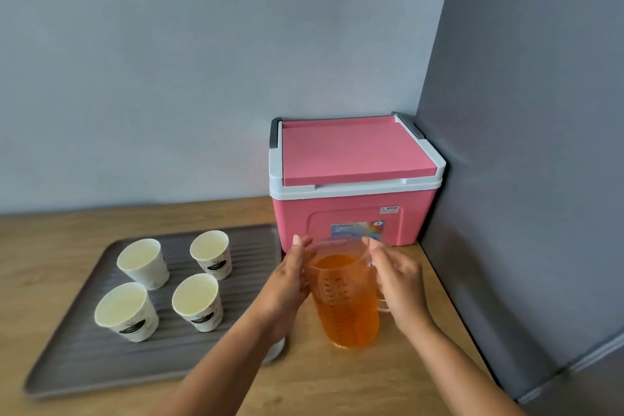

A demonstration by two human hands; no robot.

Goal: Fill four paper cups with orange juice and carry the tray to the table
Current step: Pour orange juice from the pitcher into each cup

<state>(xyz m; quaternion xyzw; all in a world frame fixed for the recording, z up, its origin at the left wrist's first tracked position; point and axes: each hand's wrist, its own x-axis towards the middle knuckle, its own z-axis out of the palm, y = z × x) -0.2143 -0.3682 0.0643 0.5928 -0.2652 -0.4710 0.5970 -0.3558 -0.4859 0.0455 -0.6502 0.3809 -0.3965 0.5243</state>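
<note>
A light wooden desk meets a pale blue-grey wall; a darker grey panel rises at right.

Pink cooler, lid closed, on wooden counter in corner; grey wall behind, grey panel right

pink cooler close behind jug, grey wall right, cups left, bare counter in front, seemingly clear

Wood counter, set in a wall corner. On it: grey tray at left, pink cooler back right. Jug w/ juice stands just right of tray, in front of cooler
</note>
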